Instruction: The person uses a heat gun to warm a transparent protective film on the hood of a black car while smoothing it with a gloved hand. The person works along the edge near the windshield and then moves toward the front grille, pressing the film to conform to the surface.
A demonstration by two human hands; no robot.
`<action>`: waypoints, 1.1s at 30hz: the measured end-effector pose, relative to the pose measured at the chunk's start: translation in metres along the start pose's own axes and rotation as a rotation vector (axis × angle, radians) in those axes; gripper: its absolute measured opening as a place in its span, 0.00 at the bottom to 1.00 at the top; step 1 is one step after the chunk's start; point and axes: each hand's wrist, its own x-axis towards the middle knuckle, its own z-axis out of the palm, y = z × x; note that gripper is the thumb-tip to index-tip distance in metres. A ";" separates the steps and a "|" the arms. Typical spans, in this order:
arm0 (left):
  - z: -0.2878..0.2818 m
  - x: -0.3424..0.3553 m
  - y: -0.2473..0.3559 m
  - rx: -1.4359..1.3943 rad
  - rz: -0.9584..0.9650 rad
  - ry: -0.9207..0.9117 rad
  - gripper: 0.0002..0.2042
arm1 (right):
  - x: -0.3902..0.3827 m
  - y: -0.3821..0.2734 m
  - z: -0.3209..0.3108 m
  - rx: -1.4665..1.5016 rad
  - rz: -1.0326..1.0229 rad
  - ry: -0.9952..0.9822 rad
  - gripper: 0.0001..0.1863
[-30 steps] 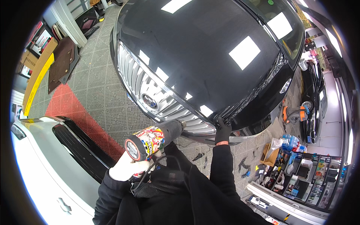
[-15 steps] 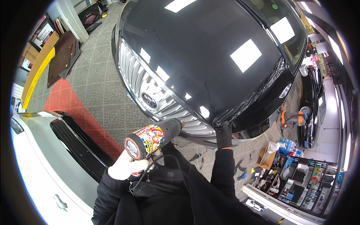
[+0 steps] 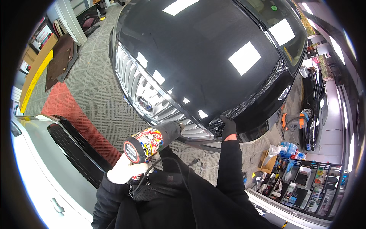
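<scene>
My left hand (image 3: pixel 127 170), in a white glove, is closed around the handle of a heat gun (image 3: pixel 150 143) with a colourful sticker-covered body. Its dark nozzle points at the lower end of the silver grille (image 3: pixel 146 105) of a dark car. My right hand (image 3: pixel 229 129), in a black glove, is at the front corner of the car's hood (image 3: pixel 190 57). Its fingers close on the bunched edge of a glossy black film (image 3: pixel 249 103). That crinkled film runs along the hood's side toward the windshield. Dark glove against dark film partly hides the fingertips.
A light-coloured car (image 3: pixel 34 160) stands close on my left. At the lower right is a cart (image 3: pixel 301 187) full of tools and bottles. An orange and grey machine (image 3: pixel 293 121) sits on the floor beyond it. The heat gun's cord (image 3: pixel 167 158) loops before my body.
My right hand has shifted its grip at the hood corner, its wrist turning and fingers now angled leftward. The car sits slightly further left in view. The heat gun stays pointed at the grille.
</scene>
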 end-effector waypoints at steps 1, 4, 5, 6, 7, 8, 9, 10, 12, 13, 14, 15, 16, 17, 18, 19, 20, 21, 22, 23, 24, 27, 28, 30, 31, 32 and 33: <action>0.000 0.001 -0.001 -0.028 -0.013 0.006 0.37 | 0.001 0.001 -0.002 0.014 -0.003 -0.005 0.10; -0.001 0.002 0.000 0.011 -0.006 -0.019 0.37 | 0.003 0.007 -0.007 0.073 -0.054 -0.044 0.12; -0.001 0.002 0.000 0.018 -0.002 -0.029 0.37 | 0.002 0.013 -0.007 0.106 -0.107 -0.077 0.12; -0.001 0.002 0.001 0.028 -0.004 -0.022 0.36 | 0.002 0.016 -0.008 0.059 -0.149 -0.067 0.12; -0.001 0.001 0.001 0.036 -0.006 -0.014 0.36 | 0.001 0.020 -0.010 0.166 -0.164 -0.140 0.12; -0.001 0.001 0.001 0.025 0.006 -0.011 0.36 | 0.000 0.022 -0.012 0.188 -0.174 -0.161 0.12; 0.000 0.000 0.001 0.039 0.004 -0.004 0.35 | 0.000 0.023 -0.013 0.092 -0.214 -0.116 0.12; 0.000 0.001 0.000 0.031 0.017 -0.004 0.35 | -0.001 0.024 -0.014 0.044 -0.224 -0.106 0.12; 0.000 0.001 0.000 0.028 0.013 -0.007 0.34 | -0.004 0.024 -0.015 0.101 -0.185 -0.155 0.12; -0.001 0.000 0.001 0.033 -0.009 -0.010 0.33 | -0.005 0.023 -0.015 0.040 -0.198 -0.127 0.12; -0.002 0.000 0.002 0.021 -0.015 -0.011 0.32 | -0.007 0.023 -0.014 0.065 -0.214 -0.210 0.12; -0.003 0.000 0.002 0.041 -0.018 -0.013 0.32 | -0.010 0.022 -0.014 0.077 -0.237 -0.244 0.12; -0.004 0.000 0.002 0.040 -0.011 -0.013 0.31 | -0.012 0.022 -0.013 0.045 -0.268 -0.241 0.12; -0.005 0.000 0.001 0.037 -0.003 -0.014 0.31 | -0.014 0.021 -0.013 0.072 -0.232 -0.225 0.12; -0.006 0.000 0.001 0.028 -0.005 -0.012 0.31 | -0.015 0.020 -0.014 0.081 -0.220 -0.231 0.13; -0.006 0.001 0.001 0.035 -0.005 -0.016 0.31 | -0.017 0.019 -0.014 0.015 -0.284 -0.284 0.13; -0.007 0.001 0.001 0.042 -0.006 -0.020 0.31 | -0.019 0.018 -0.016 0.057 -0.253 -0.299 0.14; -0.007 0.002 0.001 0.031 -0.007 -0.018 0.31 | -0.021 0.017 -0.017 0.047 -0.255 -0.300 0.14; -0.007 0.002 0.001 0.027 0.004 -0.018 0.32 | -0.023 0.016 -0.019 0.037 -0.258 -0.302 0.15; -0.007 0.003 0.001 0.005 0.016 -0.014 0.32 | -0.025 0.015 -0.020 0.027 -0.260 -0.303 0.15; -0.007 0.003 0.001 -0.015 0.029 -0.010 0.32 | -0.026 0.014 -0.019 0.007 -0.276 -0.290 0.15; -0.007 0.004 0.005 0.015 0.010 -0.026 0.34 | -0.030 0.011 -0.016 -0.003 -0.271 -0.289 0.15; -0.007 0.004 0.007 0.027 0.016 -0.020 0.34 | -0.031 0.009 -0.014 -0.033 -0.246 -0.248 0.15; -0.005 0.003 0.009 0.004 0.021 0.001 0.35 | -0.033 0.008 -0.012 0.170 -0.136 -0.287 0.16; -0.005 0.003 0.010 0.009 0.022 0.006 0.35 | -0.034 0.007 -0.012 0.283 -0.106 -0.335 0.16; -0.004 0.004 0.010 -0.003 0.021 0.011 0.36 | -0.034 0.007 -0.013 0.189 -0.111 -0.291 0.14; -0.004 0.004 0.011 -0.014 0.022 0.013 0.36 | -0.033 0.007 -0.014 0.131 -0.145 -0.291 0.14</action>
